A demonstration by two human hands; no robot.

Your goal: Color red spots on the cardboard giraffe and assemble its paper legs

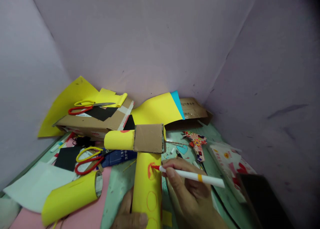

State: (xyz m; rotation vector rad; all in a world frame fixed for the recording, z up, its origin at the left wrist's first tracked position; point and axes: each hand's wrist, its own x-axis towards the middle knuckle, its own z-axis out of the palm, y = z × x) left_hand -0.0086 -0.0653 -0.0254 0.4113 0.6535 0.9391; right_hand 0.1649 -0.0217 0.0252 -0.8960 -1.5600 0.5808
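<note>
My right hand (188, 192) pinches a white marker pen (192, 176) with a red tip and an orange band. The tip touches a partly coloured red oval on a yellow paper-covered tube (143, 175). More red oval outlines run down the tube below it. Low on the tube's left side, my left hand (131, 210) grips it, thumb across the front. A brown cardboard box piece (148, 138) sits at the tube's top end. From that piece's left side sticks out a shorter yellow tube (118, 140) with a red patch.
Red-and-yellow scissors (88, 162) and another yellow roll (71, 197) lie left. Behind are a flat cardboard box (100, 122) with more scissors (92, 106), and yellow paper (157, 110). A patterned glue gun (196, 144), plastic packet (231, 165) and dark object (262, 199) occupy the right.
</note>
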